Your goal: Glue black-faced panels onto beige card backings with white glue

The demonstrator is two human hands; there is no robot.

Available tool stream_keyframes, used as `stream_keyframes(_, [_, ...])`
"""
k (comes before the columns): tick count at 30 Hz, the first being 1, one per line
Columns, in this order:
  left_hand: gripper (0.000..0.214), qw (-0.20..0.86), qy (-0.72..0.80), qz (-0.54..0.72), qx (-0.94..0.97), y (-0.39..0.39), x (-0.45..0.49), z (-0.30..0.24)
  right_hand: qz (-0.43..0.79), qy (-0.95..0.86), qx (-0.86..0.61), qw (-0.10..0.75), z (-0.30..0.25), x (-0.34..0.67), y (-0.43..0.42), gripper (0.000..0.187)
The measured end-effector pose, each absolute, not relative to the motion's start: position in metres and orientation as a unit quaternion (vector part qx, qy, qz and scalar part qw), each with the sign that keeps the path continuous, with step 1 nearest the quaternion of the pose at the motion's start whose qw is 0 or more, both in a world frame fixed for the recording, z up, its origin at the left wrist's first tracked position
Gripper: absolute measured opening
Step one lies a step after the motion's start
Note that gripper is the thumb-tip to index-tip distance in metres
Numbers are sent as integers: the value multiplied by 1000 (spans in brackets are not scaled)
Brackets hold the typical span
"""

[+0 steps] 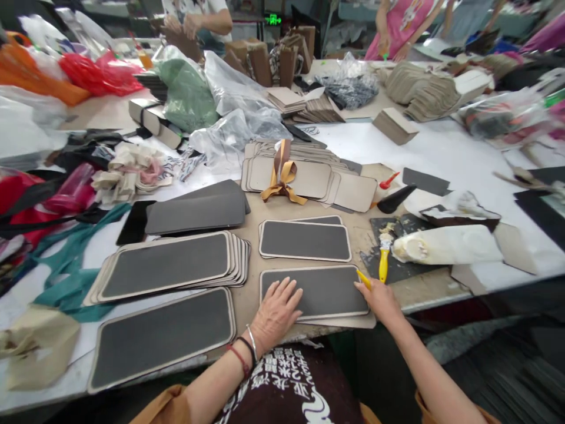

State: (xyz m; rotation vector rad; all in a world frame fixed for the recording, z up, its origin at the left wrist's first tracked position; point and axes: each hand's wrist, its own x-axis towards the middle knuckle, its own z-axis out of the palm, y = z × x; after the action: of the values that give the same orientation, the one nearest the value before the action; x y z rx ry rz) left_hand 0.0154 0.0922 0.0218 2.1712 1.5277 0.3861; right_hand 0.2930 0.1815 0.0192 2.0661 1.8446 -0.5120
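Note:
My left hand (277,308) lies flat, fingers spread, on the left end of a dark grey panel with a tan border (326,288) at the table's near edge. My right hand (378,299) rests at that panel's right end, fingers closed round a small yellow tool (364,279). A second bordered panel (304,240) lies just beyond. To the left sit a fanned stack of the same panels (168,265) and a single large one (163,335).
A yellow-handled glue brush (384,256) and a white glue-covered roll (445,245) lie to the right. Plain cardboard pieces with a gold-brown ribbon (282,176) sit farther back. Plastic bags, fabric scraps and teal straps (66,277) crowd the left. Two other people stand at the far side.

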Motion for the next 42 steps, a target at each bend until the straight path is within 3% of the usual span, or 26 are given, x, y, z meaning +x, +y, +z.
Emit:
stream_keyframes(5, [53,155,477,82,861,100,26,4,-186,629,738,162,23,292,180,33])
stream_keyframes(25, [58,69,458,89,882,102,18,-20,-237,617,739,131,20,294,181,26])
stream_keyframes(34, [58,59,454,102,883,102,19,-18,-275,547,789,38,42,304,183,26])
stream_keyframes(42, [57,132,473,93,866,102,21,-13,-584,420,694,-29,49,273,181,29])
